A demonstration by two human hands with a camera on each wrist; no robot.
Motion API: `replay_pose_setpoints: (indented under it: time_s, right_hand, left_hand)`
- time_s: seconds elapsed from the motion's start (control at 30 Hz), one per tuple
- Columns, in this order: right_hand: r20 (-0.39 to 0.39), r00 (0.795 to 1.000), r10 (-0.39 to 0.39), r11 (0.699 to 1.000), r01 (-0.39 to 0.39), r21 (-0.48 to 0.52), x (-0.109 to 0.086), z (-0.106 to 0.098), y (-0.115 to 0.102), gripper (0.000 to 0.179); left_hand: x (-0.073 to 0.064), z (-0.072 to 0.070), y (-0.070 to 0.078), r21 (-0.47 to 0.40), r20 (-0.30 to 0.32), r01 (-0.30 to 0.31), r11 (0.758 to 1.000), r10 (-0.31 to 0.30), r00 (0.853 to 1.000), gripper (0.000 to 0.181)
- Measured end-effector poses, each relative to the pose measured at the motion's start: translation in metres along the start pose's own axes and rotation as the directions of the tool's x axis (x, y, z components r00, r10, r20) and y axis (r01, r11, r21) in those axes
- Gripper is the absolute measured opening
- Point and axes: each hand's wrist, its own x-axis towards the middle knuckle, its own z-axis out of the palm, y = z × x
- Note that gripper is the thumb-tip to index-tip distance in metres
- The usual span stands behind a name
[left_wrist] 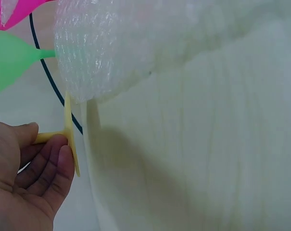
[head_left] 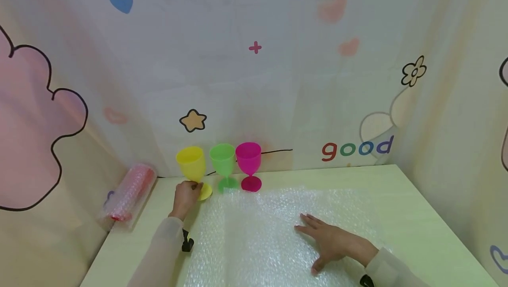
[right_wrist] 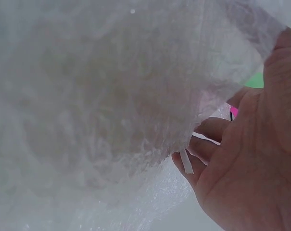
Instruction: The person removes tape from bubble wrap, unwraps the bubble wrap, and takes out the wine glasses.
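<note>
My left hand grips a yellow plastic goblet by its stem, and the cup leans to the left. In the left wrist view, thumb and fingers close round that stem just above the flat round base. A green goblet and a pink goblet stand upright beside it, near the back wall. Bubble wrap lies spread over the middle of the table. My right hand rests on its right part, fingers spread and straight; in the right wrist view the film bulges up beside the palm.
At the table's left back corner lies a bubble-wrapped roll with something red inside. A printed cloth hangs behind the table and along both sides. The wrap's far edge reaches the bases of the green and pink goblets.
</note>
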Motion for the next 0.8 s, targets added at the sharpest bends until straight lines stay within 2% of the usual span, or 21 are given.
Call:
replay_pose_setpoints:
  time_s: [0.37,0.57,0.8]
  right_hand:
    - [-0.020,1.000,-0.021,1.000,0.021,-0.020,-0.001,0.001,-0.001,0.113]
    - [-0.019,0.999,-0.028,0.999,0.028,-0.022,-0.001,0.001,0.000,0.113]
    - [-0.025,0.999,-0.031,0.999,0.031,-0.022,-0.002,0.001,0.000,0.114]
  left_hand:
    - [0.003,0.011,-0.003,-0.019,0.044,0.076,0.997,-0.075,0.996,0.030]
    - [0.003,0.016,-0.004,-0.033,0.045,0.076,0.997,-0.074,0.996,0.032]
    - [0.004,0.017,-0.005,-0.031,0.031,0.058,0.998,-0.057,0.998,0.023]
